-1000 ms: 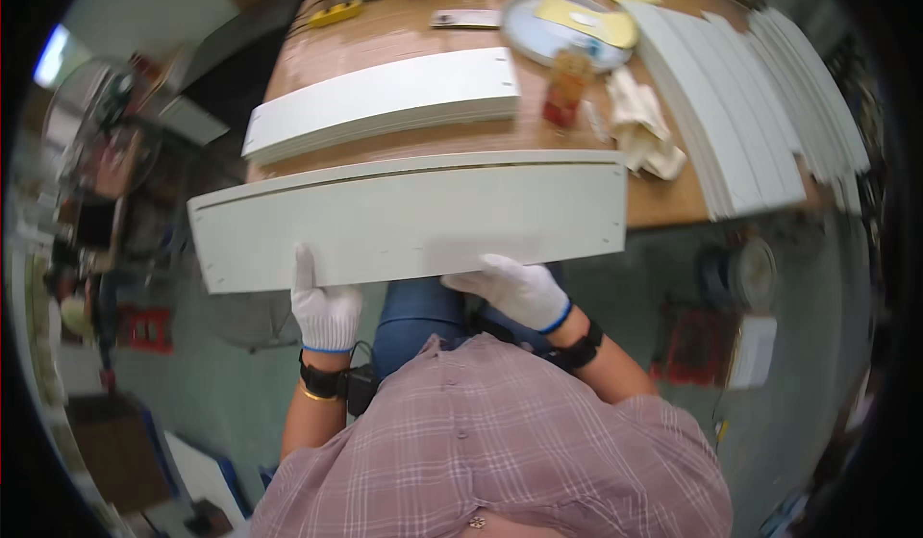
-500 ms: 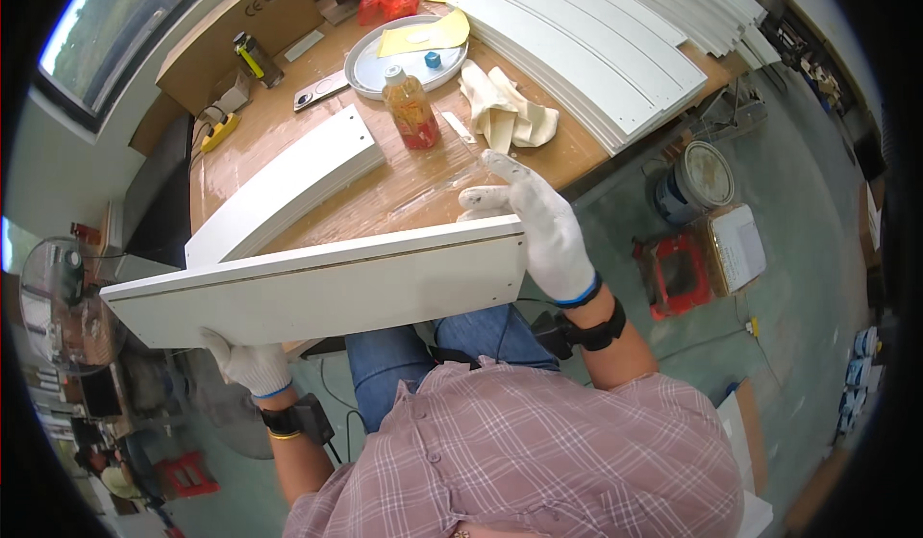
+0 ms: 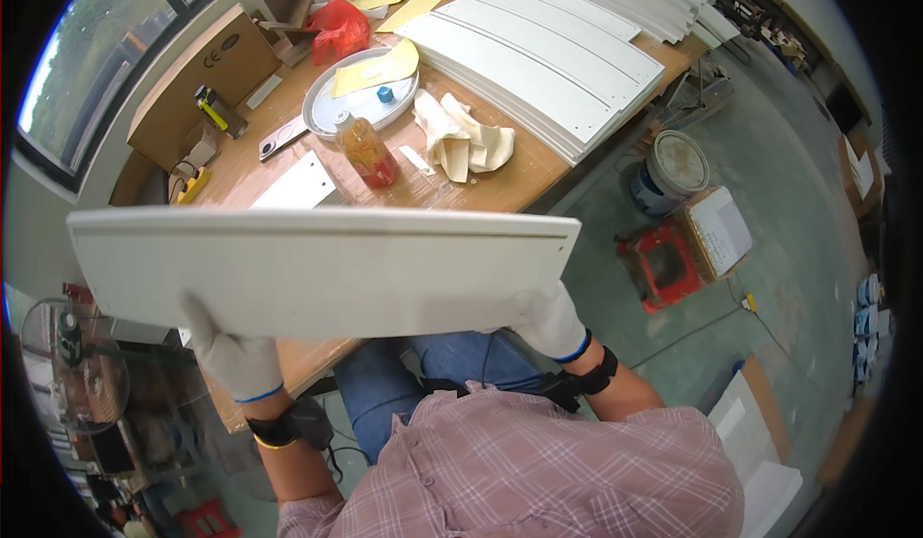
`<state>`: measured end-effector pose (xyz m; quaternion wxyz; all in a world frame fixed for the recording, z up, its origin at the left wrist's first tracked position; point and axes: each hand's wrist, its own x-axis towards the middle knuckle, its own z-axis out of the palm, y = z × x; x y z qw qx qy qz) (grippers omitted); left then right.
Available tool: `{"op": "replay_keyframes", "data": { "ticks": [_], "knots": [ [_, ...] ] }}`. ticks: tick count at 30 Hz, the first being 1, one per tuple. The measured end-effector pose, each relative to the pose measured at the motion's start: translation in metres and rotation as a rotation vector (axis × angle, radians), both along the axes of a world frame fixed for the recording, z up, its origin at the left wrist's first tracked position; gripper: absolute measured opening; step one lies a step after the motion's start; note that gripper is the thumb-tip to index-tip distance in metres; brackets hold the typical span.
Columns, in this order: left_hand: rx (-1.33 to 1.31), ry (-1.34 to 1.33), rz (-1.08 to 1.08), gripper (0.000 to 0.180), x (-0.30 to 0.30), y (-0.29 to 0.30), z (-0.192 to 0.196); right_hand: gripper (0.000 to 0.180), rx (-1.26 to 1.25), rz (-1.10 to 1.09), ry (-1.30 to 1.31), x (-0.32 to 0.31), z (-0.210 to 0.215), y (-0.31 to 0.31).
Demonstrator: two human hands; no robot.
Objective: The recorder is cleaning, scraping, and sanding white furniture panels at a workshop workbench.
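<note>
A long white panel (image 3: pixel 327 274) with a groove along its upper edge is held up in front of me, its broad face toward me. My left hand (image 3: pixel 231 355), in a white glove, grips its lower edge near the left end, thumb on the face. At the lower right corner my gloved right hand (image 3: pixel 548 322) is closed on the panel, its fingers mostly hidden behind it. Beyond the panel, the end of another white panel (image 3: pixel 303 182) shows on the wooden table (image 3: pixel 279 115); the rest of it is covered.
On the table are a bottle (image 3: pixel 367 153), a round white tray (image 3: pixel 317 120), a cream cloth (image 3: pixel 461 139) and a large stack of white curved panels (image 3: pixel 548 57). A bucket (image 3: pixel 673 168), a red stool (image 3: pixel 663 269) and a carton (image 3: pixel 716 235) stand on the floor at right.
The panel has been raised and levelled, now hiding most of the panel on the table. My right hand has moved from the panel's upper right end to its lower right corner.
</note>
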<state>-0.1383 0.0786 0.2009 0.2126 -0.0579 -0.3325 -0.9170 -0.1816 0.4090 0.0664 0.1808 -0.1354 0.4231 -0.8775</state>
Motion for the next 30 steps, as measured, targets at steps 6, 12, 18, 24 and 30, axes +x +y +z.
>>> {"op": "replay_keyframes", "data": {
  "ticks": [6, 12, 18, 24, 30],
  "knots": [
    [-0.974, -0.097, -0.037, 0.028, -0.075, 0.145, -0.01, 0.043, -0.395, -0.162, -0.244, -0.004, 0.02, 0.009],
    [-0.44, -0.481, -0.882, 0.041, -0.085, 0.195, -0.003, 0.042, -0.43, -0.522, -0.319, -0.026, 0.045, 0.054],
    [-0.653, -0.519, -1.051, 0.048, -0.069, 0.119, -0.019, 0.031, -0.281, -0.726, -0.208, -0.109, 0.045, 0.148],
    [-0.3, -0.659, -0.477, 0.033, -0.032, 0.019, -0.055, 0.022, -0.173, -0.804, -0.219, -0.235, 0.04, 0.223],
    [-0.169, -0.829, -0.033, 0.021, 0.025, -0.057, -0.099, 0.028, -0.115, -0.785, -0.212, -0.333, 0.033, 0.277]
  ]
}}
